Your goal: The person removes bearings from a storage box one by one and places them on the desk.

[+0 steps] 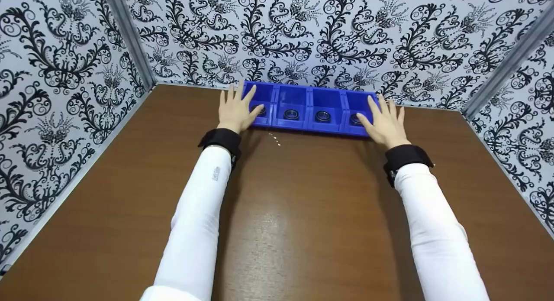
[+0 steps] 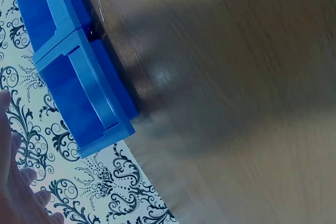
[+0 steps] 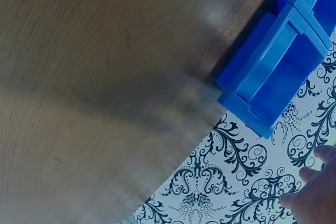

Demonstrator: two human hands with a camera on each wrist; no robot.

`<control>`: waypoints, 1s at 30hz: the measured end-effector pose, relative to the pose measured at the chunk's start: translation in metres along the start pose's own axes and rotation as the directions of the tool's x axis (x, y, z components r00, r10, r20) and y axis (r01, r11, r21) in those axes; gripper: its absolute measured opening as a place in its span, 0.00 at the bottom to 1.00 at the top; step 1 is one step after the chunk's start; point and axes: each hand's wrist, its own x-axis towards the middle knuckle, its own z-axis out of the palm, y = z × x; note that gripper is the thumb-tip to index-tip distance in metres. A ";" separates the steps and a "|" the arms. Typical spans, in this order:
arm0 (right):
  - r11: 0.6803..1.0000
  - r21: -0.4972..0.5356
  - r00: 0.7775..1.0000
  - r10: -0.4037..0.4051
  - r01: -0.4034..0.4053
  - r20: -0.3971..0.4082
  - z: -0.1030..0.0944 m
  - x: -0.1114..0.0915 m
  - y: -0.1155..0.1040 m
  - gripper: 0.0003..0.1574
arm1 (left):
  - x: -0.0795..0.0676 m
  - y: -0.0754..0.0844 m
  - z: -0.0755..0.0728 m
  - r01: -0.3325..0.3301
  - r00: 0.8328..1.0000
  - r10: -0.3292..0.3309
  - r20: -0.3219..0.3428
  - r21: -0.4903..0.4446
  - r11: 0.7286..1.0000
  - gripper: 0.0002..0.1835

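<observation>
A row of joined blue bins (image 1: pixel 309 106) stands at the back of the table, and a dark ring that looks like a ball bearing (image 1: pixel 323 116) lies in each compartment. My left hand (image 1: pixel 235 108), fingers spread and straight, overlaps the row's left end in the head view. At the right end my right hand (image 1: pixel 385 121) is likewise spread, its thumb over the bearing (image 1: pixel 355 119) there. Both hands hold nothing. In the left wrist view, part of the left hand (image 2: pixel 21 187) shows beside the end bin (image 2: pixel 86 95); the right wrist view shows right fingers (image 3: pixel 310 174) near the opposite end.
The brown wooden table (image 1: pixel 303 197) reaches up to walls covered in black-and-white scroll paper (image 1: pixel 294 32). Grey metal posts (image 1: pixel 130 37) mark the corners. Small pale marks (image 1: pixel 275 139) lie on the tabletop just in front of the bins.
</observation>
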 end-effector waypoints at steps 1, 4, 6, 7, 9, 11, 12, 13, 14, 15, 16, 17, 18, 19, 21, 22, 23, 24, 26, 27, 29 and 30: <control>1.000 0.003 1.000 0.001 -0.001 0.003 0.000 0.000 0.001 0.48 | 0.000 0.000 0.001 0.003 1.000 -0.003 0.003 -0.005 1.000 0.37; 1.000 0.018 1.000 0.002 -0.002 0.001 0.002 0.000 0.004 0.46 | 0.001 -0.002 0.002 0.014 1.000 -0.014 0.005 -0.017 1.000 0.37; 1.000 0.027 1.000 0.003 -0.003 -0.002 0.003 0.001 0.006 0.45 | 0.001 -0.003 0.003 0.019 1.000 -0.019 -0.006 -0.029 0.999 0.36; 1.000 0.030 1.000 0.004 -0.004 -0.003 0.003 0.001 0.008 0.45 | 0.002 -0.004 0.004 0.022 1.000 -0.022 -0.010 -0.035 0.999 0.36; 0.999 0.034 1.000 0.010 -0.010 -0.007 0.005 0.001 0.011 0.44 | 0.003 -0.006 0.005 0.028 0.999 -0.028 -0.017 -0.044 0.999 0.35; 0.999 0.035 1.000 0.017 -0.017 -0.007 0.007 0.000 0.014 0.44 | 0.003 -0.007 0.008 0.032 0.999 -0.033 -0.019 -0.054 0.998 0.35; 0.999 0.040 1.000 0.021 -0.021 -0.008 0.008 0.000 0.016 0.44 | 0.003 -0.008 0.009 0.036 0.999 -0.037 -0.015 -0.057 0.998 0.35; 0.999 0.044 1.000 0.024 -0.023 -0.011 0.009 0.000 0.018 0.43 | 0.003 -0.009 0.010 0.041 0.999 -0.041 -0.010 -0.058 0.998 0.35; 0.999 0.047 1.000 0.026 -0.025 -0.013 0.010 -0.001 0.019 0.43 | 0.003 -0.010 0.012 0.046 0.999 -0.046 -0.005 -0.059 0.997 0.35; 0.998 0.052 1.000 0.027 -0.026 -0.016 0.011 -0.001 0.020 0.43 | 0.002 -0.011 0.013 0.052 0.999 -0.052 0.002 -0.061 0.997 0.35; 0.998 0.057 0.999 0.028 -0.027 -0.019 0.012 -0.001 0.021 0.43 | 0.002 -0.012 0.014 0.057 0.998 -0.057 0.007 -0.064 0.996 0.35; 0.998 0.064 0.999 0.027 -0.026 -0.024 0.013 -0.002 0.022 0.43 | 0.002 -0.013 0.015 0.062 0.998 -0.062 0.011 -0.067 0.996 0.35; 0.997 0.070 0.999 0.025 -0.023 -0.029 0.014 -0.002 0.023 0.43 | 0.001 -0.013 0.015 0.066 0.998 -0.066 0.011 -0.073 0.995 0.35; 0.997 0.073 0.999 0.021 -0.018 -0.033 0.014 -0.002 0.025 0.43 | 0.001 -0.014 0.016 0.070 0.998 -0.070 0.009 -0.079 0.994 0.34; 0.996 0.083 0.999 0.013 -0.010 -0.041 0.015 -0.002 0.027 0.43 | 0.001 -0.014 0.016 0.074 0.997 -0.075 -0.004 -0.096 0.993 0.34; 0.996 0.090 0.999 0.012 -0.008 -0.041 0.015 -0.002 0.028 0.43 | 0.000 -0.014 0.016 0.076 0.997 -0.078 -0.010 -0.105 0.992 0.34; 0.995 0.096 0.999 0.013 -0.009 -0.040 0.016 -0.002 0.029 0.42 | 0.000 -0.014 0.016 0.080 0.997 -0.081 -0.012 -0.111 0.991 0.34; 0.995 0.102 0.999 0.016 -0.012 -0.036 0.016 -0.002 0.030 0.42 | 0.000 -0.014 0.016 0.086 0.996 -0.088 -0.010 -0.120 0.989 0.34; 0.992 0.123 0.999 0.029 -0.026 -0.025 0.016 -0.002 0.032 0.43 | 0.000 -0.013 0.017 0.103 0.995 -0.104 -0.002 -0.136 0.985 0.34; 0.990 0.134 0.999 0.037 -0.034 -0.020 0.017 -0.003 0.033 0.44 | -0.001 -0.013 0.018 0.112 0.994 -0.113 0.004 -0.146 0.983 0.34; 0.986 0.160 0.998 0.052 -0.047 -0.027 0.018 -0.003 0.034 0.46 | -0.001 -0.014 0.020 0.130 0.991 -0.130 0.015 -0.162 0.978 0.35; 0.984 0.171 0.998 0.058 -0.053 -0.025 0.019 -0.003 0.034 0.47 | -0.001 -0.014 0.020 0.137 0.990 -0.136 0.018 -0.170 0.976 0.35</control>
